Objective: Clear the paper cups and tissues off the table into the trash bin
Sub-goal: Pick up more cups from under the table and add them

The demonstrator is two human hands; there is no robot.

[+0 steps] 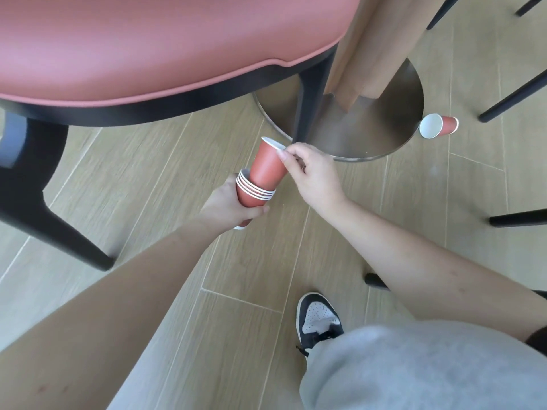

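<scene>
A stack of red paper cups with white rims sits low over the wood-plank floor, gripped round its lower half by the left hand; five rims show in the stack. A sixth red cup is tilted with its base set into the top of the stack, and the right hand pinches its white rim between thumb and fingertips. A seventh cup lies on its side on the floor, touching the edge of the round metal table base, well apart from both hands. The pink-seated chair crowds in from the left; open floor lies below the hands. No writing is readable on the cups. One black-and-white sneaker stands nearby.
</scene>
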